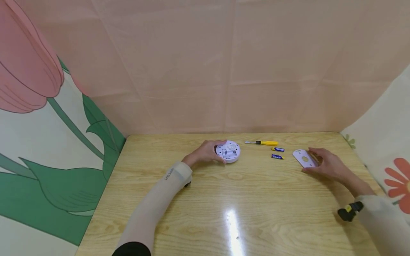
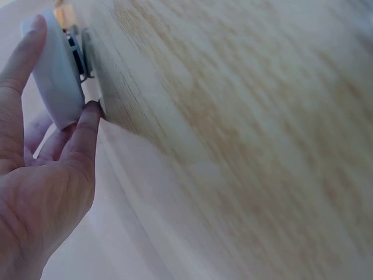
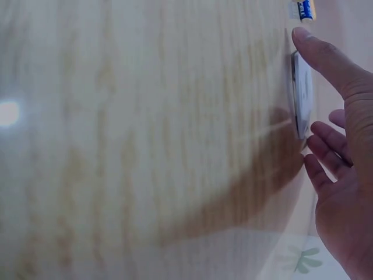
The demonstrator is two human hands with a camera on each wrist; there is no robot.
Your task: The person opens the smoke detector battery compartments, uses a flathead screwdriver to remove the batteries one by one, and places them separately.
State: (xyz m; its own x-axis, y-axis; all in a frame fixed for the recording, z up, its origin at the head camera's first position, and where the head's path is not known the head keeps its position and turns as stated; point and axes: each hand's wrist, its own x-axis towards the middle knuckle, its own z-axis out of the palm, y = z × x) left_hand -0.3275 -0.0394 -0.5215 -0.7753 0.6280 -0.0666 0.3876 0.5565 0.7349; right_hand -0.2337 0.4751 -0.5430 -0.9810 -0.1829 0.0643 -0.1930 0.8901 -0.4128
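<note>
My left hand (image 1: 207,151) grips a round white battery device (image 1: 233,156) by its rim, with the thumb and fingers on opposite edges. The device's battery compartment faces up in the head view. In the left wrist view the device's smooth white side (image 2: 58,76) sits between the fingers. On the right, a flat white plate (image 1: 301,156) with a large central hole and small slots lies at table level. My right hand (image 1: 331,165) spans it with loosely bent fingers. In the right wrist view the thumb tip stands just off the plate (image 3: 302,96), and other fingertips are right at its far end.
A yellow-handled screwdriver (image 1: 267,143) lies toward the back of the wooden table (image 1: 192,213). Two blue and yellow batteries, an upper battery (image 1: 278,149) and a lower battery (image 1: 277,156), lie between the hands. A pink backdrop (image 1: 192,71) stands behind the table.
</note>
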